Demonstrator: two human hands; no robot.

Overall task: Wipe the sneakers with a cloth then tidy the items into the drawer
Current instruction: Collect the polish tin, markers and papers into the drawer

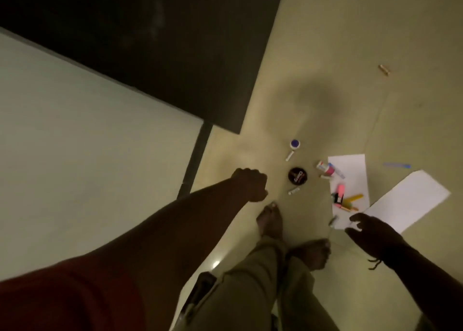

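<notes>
Head view: no sneakers, cloth or drawer show — the task's things here are the small items strewn on the floor (325, 67) at centre right. The left hand (250, 184) is curled into a fist, and whether it holds anything I cannot tell. The right hand (370, 230), fingers loosely spread and empty, hovers at lower right near the paper sheets (411, 200).

Bare feet (271, 221) stand just beside a white tube (369, 191) and the dark round tin (297, 175) — a step could kick or crush them. The light is dim, so the pens and highlighters (345, 198) on the paper may be missed. A dark panel (162, 55) fills the upper left.
</notes>
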